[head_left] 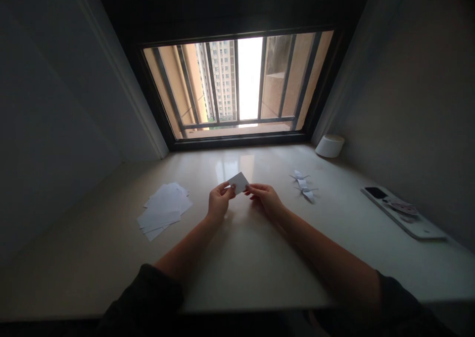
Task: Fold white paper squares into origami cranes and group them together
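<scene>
A small folded piece of white paper (239, 181), roughly square and turned corner-up, is held above the sill between both hands. My left hand (219, 199) pinches its lower left side, thumb in front. At its right corner, my right hand (265, 196) grips with the fingertips closed. To the left lies a loose, fanned stack of white paper sheets (165, 208). Several folded paper cranes (303, 184) sit close together in a row right of my right hand.
The pale sill (237, 267) runs up to a dark-framed window (237, 141) with bars outside. A white cylindrical object (330, 146) stands in the back right corner. A phone in a patterned case (403, 213) lies near the right wall.
</scene>
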Action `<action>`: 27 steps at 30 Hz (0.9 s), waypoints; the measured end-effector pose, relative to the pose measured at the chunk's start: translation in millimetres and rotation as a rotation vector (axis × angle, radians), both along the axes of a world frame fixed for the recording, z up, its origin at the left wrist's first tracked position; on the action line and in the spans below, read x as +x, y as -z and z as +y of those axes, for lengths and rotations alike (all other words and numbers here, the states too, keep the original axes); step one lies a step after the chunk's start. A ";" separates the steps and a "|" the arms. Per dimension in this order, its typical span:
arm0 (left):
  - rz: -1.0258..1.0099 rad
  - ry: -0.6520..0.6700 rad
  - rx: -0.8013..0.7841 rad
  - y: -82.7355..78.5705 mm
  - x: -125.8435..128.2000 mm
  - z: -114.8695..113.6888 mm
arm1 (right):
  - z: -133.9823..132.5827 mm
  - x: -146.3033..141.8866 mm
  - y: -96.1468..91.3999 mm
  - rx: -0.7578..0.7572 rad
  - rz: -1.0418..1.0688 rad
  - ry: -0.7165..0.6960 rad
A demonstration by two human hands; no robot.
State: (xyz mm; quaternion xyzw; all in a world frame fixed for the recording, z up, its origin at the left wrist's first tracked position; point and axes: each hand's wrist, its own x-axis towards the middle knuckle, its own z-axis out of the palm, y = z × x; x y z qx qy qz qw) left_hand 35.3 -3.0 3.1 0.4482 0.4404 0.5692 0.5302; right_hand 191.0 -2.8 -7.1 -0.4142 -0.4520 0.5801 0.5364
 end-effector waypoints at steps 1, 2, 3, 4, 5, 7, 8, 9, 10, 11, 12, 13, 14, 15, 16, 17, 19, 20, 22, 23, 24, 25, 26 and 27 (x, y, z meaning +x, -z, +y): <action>0.018 -0.005 0.025 0.7 0.2 -0.1 | -0.8 -1.3 0.4 0.011 -0.002 0.020; 0.034 -0.005 0.051 1.1 0.4 -0.5 | -1.6 -2.6 1.0 0.023 -0.009 0.043; 0.045 0.005 0.077 1.3 0.6 -1.0 | -2.3 -3.8 1.7 0.036 -0.019 0.066; 0.052 0.020 0.098 1.3 0.7 -1.6 | -2.9 -4.8 2.3 0.047 -0.030 0.084; 0.053 0.032 0.111 1.2 0.7 -2.1 | -3.4 -5.7 2.9 0.056 -0.042 0.093; 0.054 0.045 0.118 0.8 0.2 -2.7 | -4.2 -6.9 3.8 0.072 -0.065 0.093; 0.056 0.045 0.115 0.8 -0.2 -2.6 | -4.6 -7.3 4.0 0.080 -0.074 0.089; 0.060 0.040 0.111 0.9 -0.7 -2.3 | -5.0 -7.8 4.2 0.086 -0.080 0.089; 0.063 0.037 0.107 1.1 -1.1 -1.7 | -5.4 -8.3 4.2 0.090 -0.085 0.094; 0.065 0.039 0.102 1.3 -1.5 -1.0 | -5.7 -8.8 4.2 0.094 -0.087 0.105; 0.066 0.045 0.099 1.5 -1.8 -0.2 | -5.8 -9.4 4.1 0.097 -0.086 0.120; 0.065 0.051 0.095 1.5 -2.0 0.6 | -5.8 -9.9 4.0 0.098 -0.082 0.136; 0.061 0.060 0.092 1.5 -2.2 1.3 | -5.6 -10.4 4.0 0.097 -0.074 0.151; 0.056 0.071 0.087 1.3 -2.3 2.0 | -5.1 -10.7 4.1 0.093 -0.061 0.162; 0.051 0.084 0.082 0.9 -2.5 2.7 | -4.4 -10.8 4.3 0.085 -0.046 0.170; 0.047 0.097 0.079 0.5 -2.6 3.4 | -3.5 -10.7 4.6 0.076 -0.032 0.172; 0.045 0.112 0.073 -0.1 -2.8 4.7 | -1.5 -10.0 5.5 0.055 -0.009 0.173; 0.046 0.113 0.073 -0.2 -2.8 5.3 | -0.5 -9.5 6.1 0.047 -0.001 0.173; 0.047 0.110 0.075 0.2 -2.7 6.6 | 1.0 -8.6 7.6 0.040 0.005 0.174; 0.051 0.104 0.074 0.8 -2.8 7.2 | 1.5 -8.2 8.4 0.045 -0.004 0.172; 0.058 0.095 0.074 1.7 -3.2 8.0 | 1.8 -7.8 9.4 0.058 -0.024 0.164; 0.072 0.084 0.075 2.7 -3.9 8.8 | 1.8 -7.6 10.3 0.080 -0.056 0.150; 0.094 0.072 0.078 3.9 -5.2 9.8 | 1.6 -7.3 11.2 0.104 -0.098 0.131; 0.131 0.065 0.091 5.0 -7.0 10.8 | 1.4 -7.0 12.0 0.128 -0.145 0.115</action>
